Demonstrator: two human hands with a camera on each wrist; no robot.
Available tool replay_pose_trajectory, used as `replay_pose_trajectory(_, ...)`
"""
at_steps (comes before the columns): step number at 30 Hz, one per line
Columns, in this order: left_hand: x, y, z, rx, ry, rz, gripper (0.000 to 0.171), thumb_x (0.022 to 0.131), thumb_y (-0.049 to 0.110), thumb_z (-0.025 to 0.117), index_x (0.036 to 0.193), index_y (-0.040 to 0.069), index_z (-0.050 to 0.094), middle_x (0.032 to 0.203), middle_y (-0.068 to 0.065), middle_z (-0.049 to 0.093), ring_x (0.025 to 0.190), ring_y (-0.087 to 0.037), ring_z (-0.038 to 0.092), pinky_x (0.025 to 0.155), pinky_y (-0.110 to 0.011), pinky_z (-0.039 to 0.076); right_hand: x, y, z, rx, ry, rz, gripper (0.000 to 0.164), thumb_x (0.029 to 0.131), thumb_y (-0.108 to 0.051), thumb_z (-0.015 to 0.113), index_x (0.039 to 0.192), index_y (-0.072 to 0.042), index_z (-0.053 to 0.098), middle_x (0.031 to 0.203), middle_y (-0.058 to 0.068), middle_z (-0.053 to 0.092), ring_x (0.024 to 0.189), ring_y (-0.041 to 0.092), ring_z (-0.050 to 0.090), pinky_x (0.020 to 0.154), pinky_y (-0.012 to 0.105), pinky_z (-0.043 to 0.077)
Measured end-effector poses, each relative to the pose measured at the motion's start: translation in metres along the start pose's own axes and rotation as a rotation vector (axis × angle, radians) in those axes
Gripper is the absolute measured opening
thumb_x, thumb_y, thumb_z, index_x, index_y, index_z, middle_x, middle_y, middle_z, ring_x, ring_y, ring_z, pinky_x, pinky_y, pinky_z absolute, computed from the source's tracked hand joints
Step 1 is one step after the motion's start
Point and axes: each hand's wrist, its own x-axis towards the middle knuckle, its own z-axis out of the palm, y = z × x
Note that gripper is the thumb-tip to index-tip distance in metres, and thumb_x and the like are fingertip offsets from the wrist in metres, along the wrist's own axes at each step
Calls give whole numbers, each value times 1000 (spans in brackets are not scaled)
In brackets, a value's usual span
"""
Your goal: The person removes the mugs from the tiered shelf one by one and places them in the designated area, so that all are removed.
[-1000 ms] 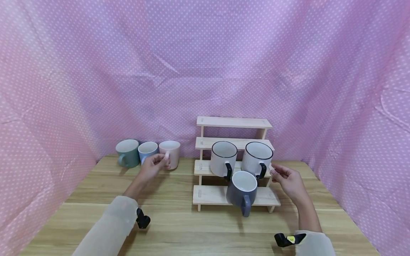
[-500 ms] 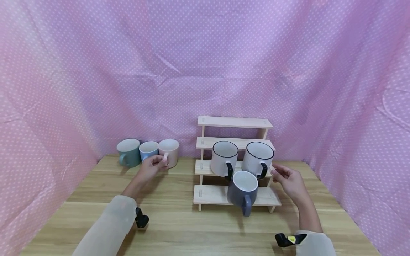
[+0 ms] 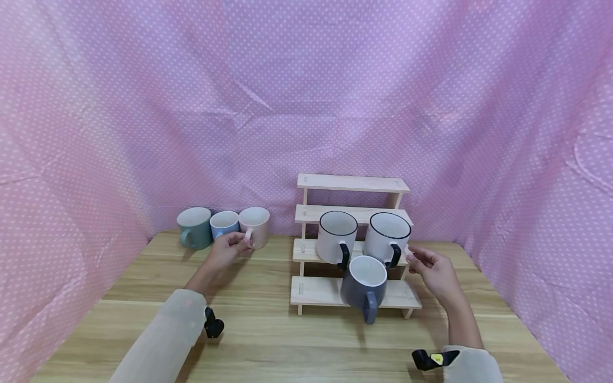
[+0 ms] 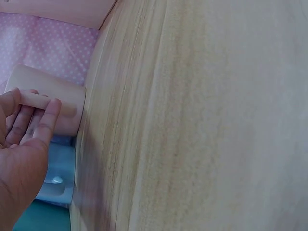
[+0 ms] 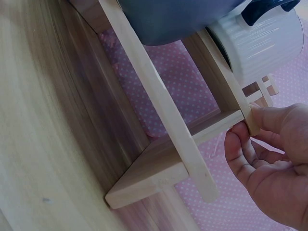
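Observation:
In the head view my left hand (image 3: 223, 254) is at the left and holds a pale pink mug (image 3: 260, 230) by its handle. The left wrist view shows thumb and fingers around that handle (image 4: 34, 100). Close beside it stand a light blue mug (image 3: 224, 221), partly behind my hand, and a green mug (image 3: 198, 234). My right hand (image 3: 438, 274) pinches the right end of a shelf on a stepped wooden rack (image 3: 313, 290). Two white mugs with black rims, a left one (image 3: 331, 244) and a right one (image 3: 378, 242), share that shelf. On the lowest shelf sits a grey-blue mug (image 3: 356, 290).
The rack's upper two boards, including the top one (image 3: 351, 182), rise behind the white mugs. A pink dotted curtain (image 3: 306, 106) encloses the back and sides of the wood-grain table (image 3: 287, 351). Handles of the mugs on the rack jut toward the front.
The pink mug has shifted slightly left and back, closer to the blue mug, with my left hand on its handle. My right hand keeps its hold on the rack.

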Motion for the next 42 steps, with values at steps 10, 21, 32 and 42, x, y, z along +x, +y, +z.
replay_pose_trajectory(10,-3,5,2,79,52,28,31,105,15,60,126,-9,61,122,-23,65,115,-36,63,103,-46,52,2,4,-1,9,4,-3,46,104,-14,63,139,13,53,120,28,65,84,11,69,79,25,60)
replay_pose_trajectory(21,-7,30,9,464,385,297,16,97,15,71,100,-1,73,93,-14,74,84,-19,67,69,-15,49,2,2,0,2,6,5,46,104,-15,63,139,12,53,119,27,65,86,15,69,76,19,58)
replay_pose_trajectory(32,-24,59,49,384,200,358,16,98,11,68,105,-3,70,97,-16,72,88,-24,67,75,-22,54,3,1,0,14,18,6,43,104,-12,62,138,12,54,115,25,65,85,15,69,76,19,58)
replay_pose_trajectory(42,-39,71,81,328,76,300,17,99,16,70,105,1,72,91,-9,72,80,-18,68,71,-27,56,3,3,1,30,15,-4,43,104,-11,62,138,14,53,115,25,65,84,14,69,76,20,58)
